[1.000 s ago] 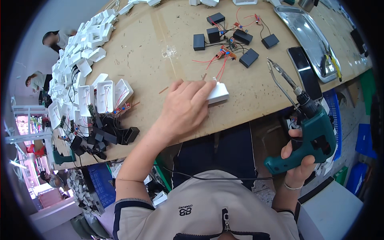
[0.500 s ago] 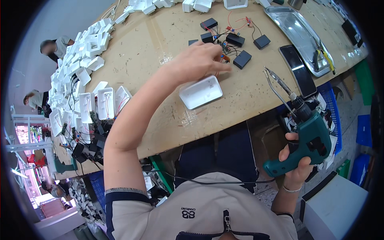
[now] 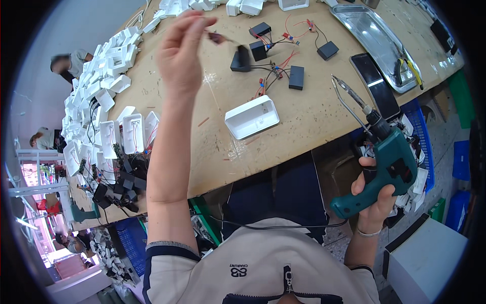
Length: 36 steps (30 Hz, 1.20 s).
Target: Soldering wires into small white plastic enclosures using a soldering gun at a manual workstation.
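My left hand (image 3: 183, 53) is raised over the table, fingers pinched on a small circuit board (image 3: 217, 38) with wires. From it a blurred black box (image 3: 244, 55) appears to hang, overlapping another black box (image 3: 235, 63) on the table. My right hand (image 3: 373, 205) wraps round the handle of a green soldering gun (image 3: 391, 162), its metal tip and thin bent tube pointing up toward the table. In front of me lies an open white plastic casing (image 3: 251, 117). Beyond it sit several black boxes (image 3: 296, 78) with red and black wires and small boards.
White casings (image 3: 109, 66) are heaped along the left. Wired casings (image 3: 133, 133) stand at the near left. A metal tray (image 3: 377, 45) with pliers (image 3: 416, 73) and a phone (image 3: 374, 86) lie at the right. The tool's cord (image 3: 278, 229) crosses my front.
My left hand has moved left and up from the wired boxes, carrying a circuit board and lifting a box with it. The white casing has tilted slightly. My right hand is nearly still.
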Available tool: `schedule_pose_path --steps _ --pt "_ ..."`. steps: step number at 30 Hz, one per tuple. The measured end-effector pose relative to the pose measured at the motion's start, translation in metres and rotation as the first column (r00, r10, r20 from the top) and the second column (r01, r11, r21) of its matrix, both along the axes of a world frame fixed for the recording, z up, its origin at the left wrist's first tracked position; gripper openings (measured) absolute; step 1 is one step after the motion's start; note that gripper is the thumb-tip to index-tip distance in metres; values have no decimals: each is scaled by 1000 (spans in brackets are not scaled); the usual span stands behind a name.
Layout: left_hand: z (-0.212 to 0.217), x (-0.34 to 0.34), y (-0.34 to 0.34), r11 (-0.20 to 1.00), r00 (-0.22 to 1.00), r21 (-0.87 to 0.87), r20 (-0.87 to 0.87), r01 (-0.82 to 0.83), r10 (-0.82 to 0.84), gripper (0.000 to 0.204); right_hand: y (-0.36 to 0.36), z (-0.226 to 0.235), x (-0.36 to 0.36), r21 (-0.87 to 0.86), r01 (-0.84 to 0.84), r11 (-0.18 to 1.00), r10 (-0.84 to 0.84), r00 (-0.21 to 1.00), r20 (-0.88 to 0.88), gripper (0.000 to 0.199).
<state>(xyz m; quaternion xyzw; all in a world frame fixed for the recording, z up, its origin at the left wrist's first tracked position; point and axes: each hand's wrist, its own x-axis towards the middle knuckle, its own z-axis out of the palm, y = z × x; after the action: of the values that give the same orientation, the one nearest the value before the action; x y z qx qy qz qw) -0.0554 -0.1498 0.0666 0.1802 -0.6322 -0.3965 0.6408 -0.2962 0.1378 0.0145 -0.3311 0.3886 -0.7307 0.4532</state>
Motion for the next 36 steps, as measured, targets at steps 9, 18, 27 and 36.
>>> schedule_pose_path --steps 9,18,27,36 --pt "6 65 87 910 595 -338 689 -240 413 16 -35 -14 28 -113 -208 972 233 921 313 76" --pt "-41 41 148 971 762 223 642 -86 -80 12 -79 -11 79 -110 -455 884 462 810 361 80" --pt "-51 33 155 967 846 255 515 4 -139 10 -74 -11 97 3 -502 865 467 808 359 78" --pt "-53 33 157 989 780 142 624 -49 -51 7 -71 -22 82 39 -456 889 421 850 318 76"
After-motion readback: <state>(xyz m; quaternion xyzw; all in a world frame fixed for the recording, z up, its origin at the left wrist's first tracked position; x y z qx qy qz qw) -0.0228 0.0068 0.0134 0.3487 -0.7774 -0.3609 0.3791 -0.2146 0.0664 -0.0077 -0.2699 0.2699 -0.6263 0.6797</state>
